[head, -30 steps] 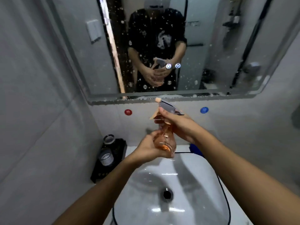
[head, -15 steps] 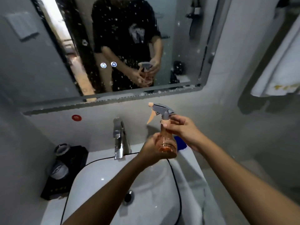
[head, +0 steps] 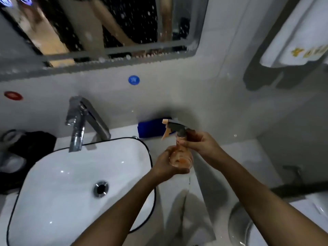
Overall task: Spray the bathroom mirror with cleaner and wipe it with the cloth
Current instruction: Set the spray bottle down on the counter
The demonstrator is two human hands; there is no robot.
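Lowered from mirror (head: 124, 23) height, the spray bottle (head: 180, 153) now hangs beside the sink (head: 53, 174); left hand (head: 168, 166) cups its base, right hand (head: 200, 146) grips its neck. Wet fingers could let it slip.

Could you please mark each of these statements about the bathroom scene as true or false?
1. Both hands hold the spray bottle. True: the left hand cups its base and the right hand grips its neck.
2. The bottle's nozzle points to the right. False: it points left, toward the faucet.
3. The mirror is speckled with droplets. True.
4. The blue cloth is in the left hand. False: it lies on the counter by the wall, behind the bottle.
5. The sink is full of water. False: its basin is empty and the drain is bare.
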